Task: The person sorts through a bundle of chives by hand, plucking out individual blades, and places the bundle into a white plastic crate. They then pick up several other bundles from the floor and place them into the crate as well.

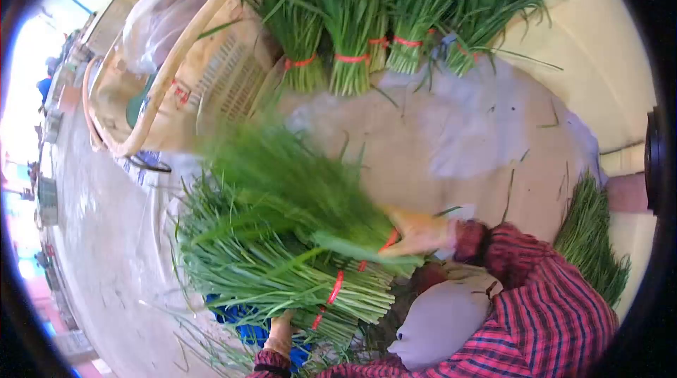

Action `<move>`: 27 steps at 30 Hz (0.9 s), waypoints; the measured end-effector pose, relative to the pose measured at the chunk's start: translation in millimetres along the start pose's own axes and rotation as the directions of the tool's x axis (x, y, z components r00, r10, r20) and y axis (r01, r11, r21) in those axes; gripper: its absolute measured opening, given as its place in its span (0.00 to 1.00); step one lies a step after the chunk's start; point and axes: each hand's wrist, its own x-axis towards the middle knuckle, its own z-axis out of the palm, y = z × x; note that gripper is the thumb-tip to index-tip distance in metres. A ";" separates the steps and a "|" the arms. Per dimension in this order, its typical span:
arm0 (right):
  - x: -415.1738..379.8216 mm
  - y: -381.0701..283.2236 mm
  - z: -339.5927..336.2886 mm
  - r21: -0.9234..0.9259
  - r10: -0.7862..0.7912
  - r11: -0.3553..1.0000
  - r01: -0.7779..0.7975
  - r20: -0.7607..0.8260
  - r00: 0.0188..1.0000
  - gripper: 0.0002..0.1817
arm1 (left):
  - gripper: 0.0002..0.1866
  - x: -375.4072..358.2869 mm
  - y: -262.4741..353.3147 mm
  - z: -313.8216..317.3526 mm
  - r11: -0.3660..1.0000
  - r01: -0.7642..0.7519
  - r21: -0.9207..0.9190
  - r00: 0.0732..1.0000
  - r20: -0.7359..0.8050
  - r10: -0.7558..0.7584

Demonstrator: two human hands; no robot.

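Observation:
My right hand (422,234), blurred by motion, is closed round the stem end of a bundle of garlic chives (296,177) beside its red band. The leaves of that bundle fan to the left, smeared by movement. Below it lies a pile of other chive bundles (261,261), with red bands (336,286) round their pale stems. My left hand (280,332) is at the near side of the pile, its fingers hidden by leaves. Striped sleeves (543,300) cover both arms.
Several banded chive bundles (350,57) stand along the far side of the brown sheet (395,145). At the far left is a basket (159,75) with a sack and plastic bags. More greens (592,244) lie at the right. Loose leaves are scattered about. A grey-purple cloth shape (444,321) is near my right arm.

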 end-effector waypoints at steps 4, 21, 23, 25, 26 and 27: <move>27.1 42.0 53.2 -0.271 -0.158 0.956 0.109 -0.166 0.973 0.54 | 0.25 6.8 -20.8 -21.8 0.823 -0.425 0.377 0.905 0.205 0.374; 259.6 -4.8 -196.0 0.000 0.011 0.999 -0.046 -0.970 0.243 0.47 | 0.19 9.1 -14.1 -16.8 0.868 -0.186 0.460 0.981 0.129 0.142; 243.0 -5.9 -195.1 0.027 0.001 0.997 0.066 -0.932 0.363 0.43 | 0.19 11.6 -18.1 -19.3 0.867 -0.206 0.453 0.978 0.130 0.164; 212.5 -18.1 -186.6 -0.094 -0.217 0.937 0.336 -0.912 0.348 0.39 | 0.19 17.5 -24.8 -21.1 0.863 -0.239 0.445 0.970 0.140 0.197; 211.1 3.3 -190.2 -0.043 -0.240 0.911 0.410 -0.865 0.442 0.39 | 0.20 20.2 -29.7 -23.5 0.863 -0.259 0.434 0.966 0.137 0.221; 209.5 26.8 -193.6 0.021 -0.263 0.881 0.473 -0.808 0.527 0.38 | 0.20 23.9 -30.6 -22.8 0.880 -0.234 0.413 0.972 0.111 0.207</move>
